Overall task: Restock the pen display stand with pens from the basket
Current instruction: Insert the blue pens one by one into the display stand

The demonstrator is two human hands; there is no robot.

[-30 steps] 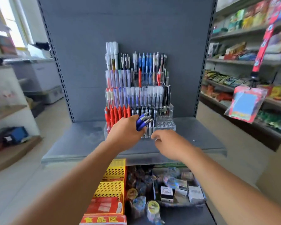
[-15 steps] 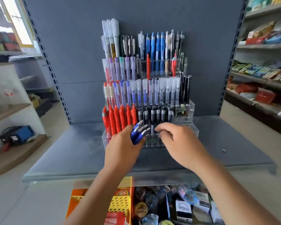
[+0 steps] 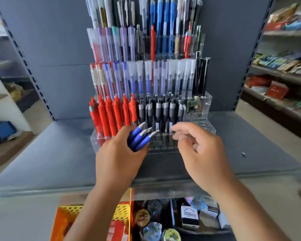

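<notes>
Hands, nearest: left hand (image 3: 118, 160) grips a bundle of blue pens (image 3: 140, 139), long axes slanting up and right, tips toward right hand (image 3: 201, 152), loosely curled, empty. Beyond: clear stand (image 3: 205, 103), vacant front slots nearer the right hand.

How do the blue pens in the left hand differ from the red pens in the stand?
The blue pens are bunched in the left hand, tilted, metal tips outward; the red pens stand roughly upright, side by side, in the stand. Blue bodies against red. Both are thick-barrelled.
</notes>
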